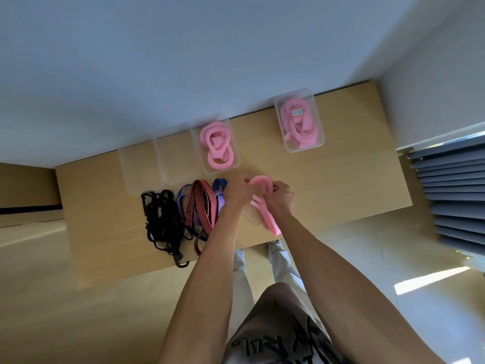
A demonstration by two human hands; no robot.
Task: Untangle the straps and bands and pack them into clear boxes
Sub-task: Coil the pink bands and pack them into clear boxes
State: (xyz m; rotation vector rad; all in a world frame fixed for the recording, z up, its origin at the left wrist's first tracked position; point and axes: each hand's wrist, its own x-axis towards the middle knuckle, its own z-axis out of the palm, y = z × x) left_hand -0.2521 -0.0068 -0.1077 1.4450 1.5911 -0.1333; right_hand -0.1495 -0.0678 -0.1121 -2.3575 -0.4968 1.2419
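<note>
My left hand point(237, 191) and my right hand point(279, 197) both grip a pink band point(262, 208) above the wooden table point(341, 179); its top is looped between my fingers and its tail trails toward the front edge. A clear box point(215, 144) behind my hands holds coiled pink bands. Another clear box point(299, 119) at the back right holds more pink bands and a small label. Two empty clear boxes point(157, 164) stand at the back left. A tangle of red striped, blue and purple straps point(200, 206) lies left of my hands, beside black cords point(164, 222).
The table stands against a pale wall point(183, 61). A clear lid or box point(253, 216) lies under the pink band near the front edge. A stack of grey slats point(454, 195) is to the right. My legs and shoes show below the table's front edge.
</note>
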